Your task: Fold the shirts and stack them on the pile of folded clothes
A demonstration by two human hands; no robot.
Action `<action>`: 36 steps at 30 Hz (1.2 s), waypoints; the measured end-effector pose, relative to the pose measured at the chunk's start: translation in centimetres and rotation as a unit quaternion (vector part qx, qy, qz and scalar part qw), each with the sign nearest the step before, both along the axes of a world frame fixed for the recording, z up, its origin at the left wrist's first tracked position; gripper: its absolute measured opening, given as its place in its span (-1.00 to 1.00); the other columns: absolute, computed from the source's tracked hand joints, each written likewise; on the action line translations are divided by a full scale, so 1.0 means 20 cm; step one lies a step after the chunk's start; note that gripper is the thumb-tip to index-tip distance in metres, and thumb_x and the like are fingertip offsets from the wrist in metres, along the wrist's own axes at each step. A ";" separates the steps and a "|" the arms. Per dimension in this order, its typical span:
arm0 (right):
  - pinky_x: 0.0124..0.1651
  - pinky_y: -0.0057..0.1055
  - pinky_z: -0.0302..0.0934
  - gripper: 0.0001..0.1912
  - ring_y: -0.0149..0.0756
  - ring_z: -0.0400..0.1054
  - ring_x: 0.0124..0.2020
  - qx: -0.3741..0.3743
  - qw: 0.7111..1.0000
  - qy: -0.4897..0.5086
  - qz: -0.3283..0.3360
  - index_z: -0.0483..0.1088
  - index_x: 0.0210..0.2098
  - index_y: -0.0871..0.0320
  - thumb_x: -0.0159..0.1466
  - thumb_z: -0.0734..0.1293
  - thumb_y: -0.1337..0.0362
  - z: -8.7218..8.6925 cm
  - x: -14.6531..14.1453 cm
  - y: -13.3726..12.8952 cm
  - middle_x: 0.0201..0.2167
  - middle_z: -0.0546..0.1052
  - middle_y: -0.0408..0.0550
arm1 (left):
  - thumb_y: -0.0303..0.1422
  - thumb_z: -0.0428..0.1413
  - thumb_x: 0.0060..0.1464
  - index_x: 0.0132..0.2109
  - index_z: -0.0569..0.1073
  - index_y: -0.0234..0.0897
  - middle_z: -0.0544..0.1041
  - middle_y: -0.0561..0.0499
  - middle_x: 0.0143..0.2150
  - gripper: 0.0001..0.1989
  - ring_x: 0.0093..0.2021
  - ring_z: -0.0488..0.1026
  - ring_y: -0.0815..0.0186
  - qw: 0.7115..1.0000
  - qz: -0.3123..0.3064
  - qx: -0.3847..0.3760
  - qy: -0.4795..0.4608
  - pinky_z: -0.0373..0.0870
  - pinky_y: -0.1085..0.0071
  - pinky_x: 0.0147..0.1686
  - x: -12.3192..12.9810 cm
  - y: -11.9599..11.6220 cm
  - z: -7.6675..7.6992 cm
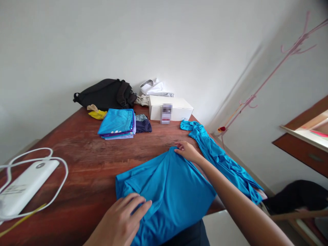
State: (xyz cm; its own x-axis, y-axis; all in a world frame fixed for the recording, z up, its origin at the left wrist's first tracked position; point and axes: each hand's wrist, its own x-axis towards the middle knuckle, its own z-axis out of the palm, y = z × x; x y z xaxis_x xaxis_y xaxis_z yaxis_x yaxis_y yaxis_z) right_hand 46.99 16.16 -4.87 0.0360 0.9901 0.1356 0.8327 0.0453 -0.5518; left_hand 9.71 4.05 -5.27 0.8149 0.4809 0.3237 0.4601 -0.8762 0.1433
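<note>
Nearest, the left hand [119, 220] lies on the lower part of a bright blue shirt [166, 194], fingers slightly spread and pressing down rather than gripping. The right hand [188, 152] is well apart from it at the shirt's far end, its fingers curled over a fold of the cloth. The shirt lies doubled over near the edge of the wooden table [77, 164]. It looks light, soft and slippery, apt to slide and sag, so its folded edges seem the surest place to take hold, with a flat palm steadying the rest. Just beside it, a second blue garment [217, 160] stretches along the table's edge. Farther off sit a folded stack of clothes [116, 124], a folded navy cloth [143, 125], a white box [179, 107] and a black bag [104, 94] against the wall.
</note>
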 end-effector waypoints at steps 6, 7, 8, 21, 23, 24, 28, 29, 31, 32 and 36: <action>-0.23 -0.36 0.29 -0.56 -0.18 0.49 -0.29 -0.019 0.998 0.056 0.032 0.54 0.05 0.24 0.23 0.44 0.16 -0.04 0.04 0.06 -0.29 0.62 0.00 | -0.48 0.02 0.25 0.21 0.44 -0.05 0.65 0.06 -0.03 -0.57 -0.12 0.65 0.34 0.986 0.099 -0.031 -0.127 0.55 0.60 -0.09 -0.08 0.03 -0.03; -0.26 -0.37 0.28 -0.56 -0.19 0.47 -0.31 -0.023 0.997 0.060 0.039 0.56 0.03 0.23 0.22 0.44 0.14 -0.04 0.05 0.06 -0.32 0.62 -0.02 | -0.45 0.03 0.26 0.21 0.44 -0.03 0.65 0.06 -0.02 -0.58 -0.11 0.65 0.35 0.982 0.113 -0.048 -0.143 0.54 0.62 -0.09 -0.09 0.02 -0.02; -0.29 -0.37 0.26 -0.58 -0.21 0.46 -0.33 -0.027 0.997 0.063 0.046 0.57 -0.01 0.22 0.21 0.45 0.12 -0.04 0.05 0.05 -0.34 0.61 -0.04 | -0.42 0.05 0.26 0.21 0.45 -0.02 0.65 0.07 -0.01 -0.59 -0.10 0.65 0.34 0.978 0.124 -0.065 -0.156 0.53 0.63 -0.08 -0.09 0.02 -0.02; -0.50 -0.43 0.20 -0.65 -0.32 0.32 -0.55 -0.037 0.968 0.247 0.004 0.40 -0.19 0.16 0.25 0.34 -0.01 -0.01 0.04 -0.06 -0.53 0.46 -0.19 | -0.05 0.09 0.18 0.07 0.44 -0.19 0.61 -0.04 -0.18 -0.57 -0.32 0.60 0.17 0.780 0.333 -0.411 -0.335 0.58 0.40 -0.47 -0.17 0.18 0.00; -0.47 -0.41 0.22 -0.64 -0.31 0.32 -0.54 -0.016 0.975 0.223 -0.007 0.40 -0.13 0.15 0.26 0.34 0.00 -0.02 0.04 -0.07 -0.54 0.45 -0.20 | -0.02 0.08 0.17 0.13 0.38 -0.19 0.58 -0.03 -0.20 -0.51 -0.36 0.58 0.19 0.755 0.334 -0.452 -0.337 0.55 0.40 -0.55 -0.17 0.20 0.00; -0.44 -0.39 0.24 -0.64 -0.28 0.35 -0.51 0.000 0.980 0.200 -0.014 0.41 -0.10 0.15 0.26 0.34 0.02 -0.02 0.03 -0.08 -0.52 0.47 -0.19 | -0.01 0.08 0.17 0.16 0.35 -0.18 0.56 -0.01 -0.21 -0.48 -0.39 0.56 0.21 0.745 0.336 -0.464 -0.341 0.53 0.40 -0.58 -0.16 0.21 0.01; -0.15 -0.28 0.34 -0.62 -0.14 0.50 -0.23 0.042 0.990 0.137 -0.016 0.44 0.01 0.15 0.27 0.36 0.09 -0.05 0.02 -0.08 -0.25 0.61 -0.03 | 0.07 0.06 0.20 0.30 0.25 -0.11 0.54 0.03 -0.26 -0.37 -0.45 0.53 0.25 0.735 0.339 -0.482 -0.336 0.40 0.49 -0.69 -0.12 0.21 0.04; -0.09 -0.26 0.35 -0.60 -0.12 0.51 -0.16 0.042 0.989 0.140 -0.004 0.43 0.04 0.14 0.27 0.37 0.09 -0.05 0.02 -0.08 -0.17 0.62 0.01 | 0.08 0.07 0.19 0.31 0.27 -0.12 0.55 0.01 -0.26 -0.35 -0.44 0.54 0.24 0.750 0.333 -0.471 -0.324 0.38 0.49 -0.69 -0.11 0.21 0.05; -0.03 -0.25 0.35 -0.56 -0.10 0.50 -0.07 0.039 0.989 0.144 0.022 0.42 0.09 0.14 0.28 0.38 0.11 -0.05 0.01 -0.08 -0.08 0.61 0.04 | 0.08 0.14 0.15 0.21 0.40 -0.17 0.61 -0.05 -0.19 -0.39 -0.33 0.59 0.18 0.797 0.314 -0.419 -0.301 0.48 0.45 -0.56 -0.10 0.23 0.06; -0.03 -0.25 0.35 -0.56 -0.10 0.50 -0.07 0.040 0.989 0.140 0.031 0.41 0.11 0.14 0.29 0.37 0.11 -0.04 0.00 -0.08 -0.08 0.61 0.04 | 0.07 0.16 0.13 0.12 0.48 -0.19 0.63 -0.08 -0.14 -0.44 -0.24 0.61 0.14 0.821 0.308 -0.383 -0.293 0.55 0.40 -0.42 -0.10 0.24 0.06; -0.06 -0.26 0.34 -0.65 -0.12 0.50 -0.17 0.080 0.990 0.112 0.022 0.40 0.07 0.14 0.37 0.26 0.12 -0.02 -0.02 -0.11 -0.18 0.60 -0.01 | 0.07 0.14 0.13 -0.08 0.61 -0.18 0.67 -0.08 -0.05 -0.54 -0.04 0.60 0.05 0.869 0.317 -0.278 -0.259 0.54 0.29 -0.08 -0.11 0.28 0.08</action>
